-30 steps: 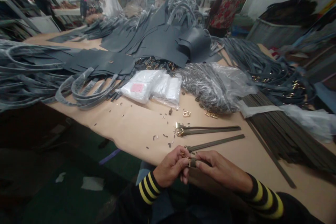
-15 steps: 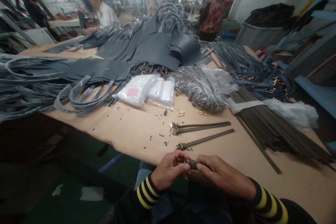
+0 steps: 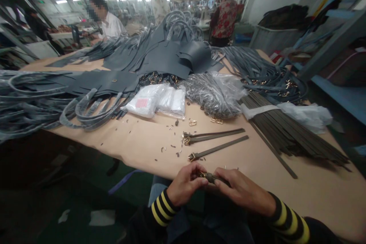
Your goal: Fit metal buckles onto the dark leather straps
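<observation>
Over the bench's (image 3: pixel 143 141) near edge, left hand (image 3: pixel 185 185) pinches a buckle (image 3: pixel 202 175), right hand (image 3: pixel 240 191) grips its strap (image 3: pixel 214 178) (fingertips crowded); a slipping pinch could drop the buckle off the edge.

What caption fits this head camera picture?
Left hand and right hand pinch a narrow olive strap with gold buckle at a tan table.

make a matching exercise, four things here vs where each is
1 olive strap with gold buckle
2 white plastic packets
3 long stack of dark flat strips
4 loose gold metal buckle

A right side, tied by pale band
B pinched between left hand and right hand
C left of clear plastic bag
D bare tan tabletop, just this side of the packets

Pairs: 1-B, 2-C, 3-A, 4-D
</observation>
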Demonstrator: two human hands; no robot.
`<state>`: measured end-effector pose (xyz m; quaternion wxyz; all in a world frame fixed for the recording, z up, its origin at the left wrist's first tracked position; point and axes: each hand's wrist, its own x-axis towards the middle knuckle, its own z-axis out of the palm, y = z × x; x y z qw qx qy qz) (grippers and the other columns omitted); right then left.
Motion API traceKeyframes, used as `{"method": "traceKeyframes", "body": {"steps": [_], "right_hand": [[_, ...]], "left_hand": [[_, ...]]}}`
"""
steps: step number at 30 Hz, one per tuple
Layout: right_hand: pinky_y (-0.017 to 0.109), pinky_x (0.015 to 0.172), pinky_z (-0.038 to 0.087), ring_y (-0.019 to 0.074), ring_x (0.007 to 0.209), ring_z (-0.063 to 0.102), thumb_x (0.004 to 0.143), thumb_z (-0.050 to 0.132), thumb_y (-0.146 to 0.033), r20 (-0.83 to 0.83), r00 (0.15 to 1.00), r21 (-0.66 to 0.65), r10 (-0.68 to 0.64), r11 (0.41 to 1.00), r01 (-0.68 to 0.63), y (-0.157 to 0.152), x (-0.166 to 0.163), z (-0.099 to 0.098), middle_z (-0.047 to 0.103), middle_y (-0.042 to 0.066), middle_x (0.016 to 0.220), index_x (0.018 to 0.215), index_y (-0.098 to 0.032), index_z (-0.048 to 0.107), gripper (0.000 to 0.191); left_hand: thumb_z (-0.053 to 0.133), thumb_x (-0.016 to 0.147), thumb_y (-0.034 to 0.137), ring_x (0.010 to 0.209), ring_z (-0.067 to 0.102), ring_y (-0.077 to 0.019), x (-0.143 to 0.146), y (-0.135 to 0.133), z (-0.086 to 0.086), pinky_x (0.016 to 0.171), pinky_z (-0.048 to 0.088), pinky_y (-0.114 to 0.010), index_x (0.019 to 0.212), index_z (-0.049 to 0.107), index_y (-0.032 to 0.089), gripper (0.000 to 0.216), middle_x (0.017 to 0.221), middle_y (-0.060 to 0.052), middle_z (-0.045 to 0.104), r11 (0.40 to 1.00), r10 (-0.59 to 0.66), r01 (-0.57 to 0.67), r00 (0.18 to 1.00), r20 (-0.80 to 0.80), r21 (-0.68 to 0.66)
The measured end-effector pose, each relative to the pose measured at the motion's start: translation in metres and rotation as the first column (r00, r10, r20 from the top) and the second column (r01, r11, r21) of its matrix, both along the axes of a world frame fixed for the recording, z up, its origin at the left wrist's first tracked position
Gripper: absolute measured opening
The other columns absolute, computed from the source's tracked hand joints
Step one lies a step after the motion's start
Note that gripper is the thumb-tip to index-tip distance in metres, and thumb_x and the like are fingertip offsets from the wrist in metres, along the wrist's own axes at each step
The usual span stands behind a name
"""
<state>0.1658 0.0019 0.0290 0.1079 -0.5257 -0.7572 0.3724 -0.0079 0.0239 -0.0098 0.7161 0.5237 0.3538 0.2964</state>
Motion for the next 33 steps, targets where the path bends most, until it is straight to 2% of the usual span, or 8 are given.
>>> {"method": "traceKeyframes", "body": {"steps": [6, 10, 15, 21, 26, 33], "right_hand": [[0.022, 0.051, 0.033, 0.0139, 0.058, 0.052, 0.079, 0.042, -0.023, -0.025, 0.999, -0.053, -0.028, 0.998, 0.027, -0.002, 0.008, 0.003, 0.058, 0.001, 0.064, 0.075, -0.017, 0.051, 0.012], [0.024, 0.058, 0.037, 0.0153, 0.064, 0.055, 0.077, 0.044, -0.019, -0.047, 0.996, -0.029, -0.075, 0.997, 0.074, -0.001, 0.008, -0.002, 0.061, 0.002, 0.07, 0.08, -0.017, 0.051, 0.007], [0.024, 0.064, 0.04, 0.0157, 0.072, 0.057, 0.076, 0.047, -0.015, -0.146, 0.985, -0.027, -0.095, 0.995, 0.092, 0.001, 0.009, -0.006, 0.064, 0.003, 0.078, 0.092, -0.018, 0.05, 0.017], [0.022, 0.061, 0.04, 0.0147, 0.067, 0.057, 0.077, 0.052, -0.026, -0.183, 0.982, -0.012, -0.053, 0.999, 0.051, 0.004, 0.011, -0.006, 0.065, 0.002, 0.075, 0.091, -0.018, 0.057, 0.017], [0.023, 0.062, 0.04, 0.0146, 0.068, 0.057, 0.078, 0.05, -0.024, -0.192, 0.98, 0.001, -0.058, 0.998, 0.059, 0.003, 0.015, -0.011, 0.065, 0.003, 0.077, 0.089, -0.017, 0.058, 0.016], [0.021, 0.055, 0.036, 0.013, 0.061, 0.055, 0.074, 0.056, -0.023, -0.177, 0.977, -0.026, -0.122, 0.993, 0.119, -0.003, 0.017, -0.007, 0.063, 0.0, 0.066, 0.079, -0.016, 0.057, 0.009]], "left_hand": [[0.064, 0.065, 0.037, 0.047, 0.054, -0.0072, 0.003, 0.0, -0.006, 0.047, 0.041, -0.018, 0.078, 0.053, 0.011, 0.031, 0.061, 0.0, 0.057, 0.98, 0.006, 0.006, 0.998, 0.058, -0.198], [0.065, 0.063, 0.041, 0.039, 0.052, -0.0058, 0.008, 0.0, -0.006, 0.041, 0.042, -0.016, 0.072, 0.048, 0.013, 0.034, 0.056, 0.001, 0.058, 0.919, 0.067, -0.024, 0.993, 0.096, -0.395], [0.065, 0.065, 0.037, 0.04, 0.051, -0.0047, 0.013, 0.001, 0.0, 0.044, 0.048, -0.018, 0.07, 0.046, 0.013, 0.031, 0.053, 0.002, 0.057, 0.867, 0.141, -0.049, 0.978, 0.151, -0.495], [0.066, 0.063, 0.037, 0.038, 0.05, -0.004, 0.018, 0.001, 0.003, 0.042, 0.047, -0.016, 0.07, 0.047, 0.012, 0.033, 0.052, 0.002, 0.057, 0.883, 0.113, -0.049, 0.988, 0.109, -0.466], [0.066, 0.063, 0.038, 0.035, 0.045, -0.0026, 0.021, 0.001, 0.001, 0.04, 0.044, -0.016, 0.068, 0.045, 0.013, 0.033, 0.048, 0.005, 0.054, 0.903, 0.164, -0.118, 0.983, 0.079, -0.414], [0.065, 0.062, 0.042, 0.039, 0.049, -0.0057, 0.026, 0.004, -0.001, 0.044, 0.041, -0.019, 0.07, 0.046, 0.013, 0.036, 0.051, 0.002, 0.057, 0.961, 0.031, -0.023, 0.999, 0.025, -0.274]]}}
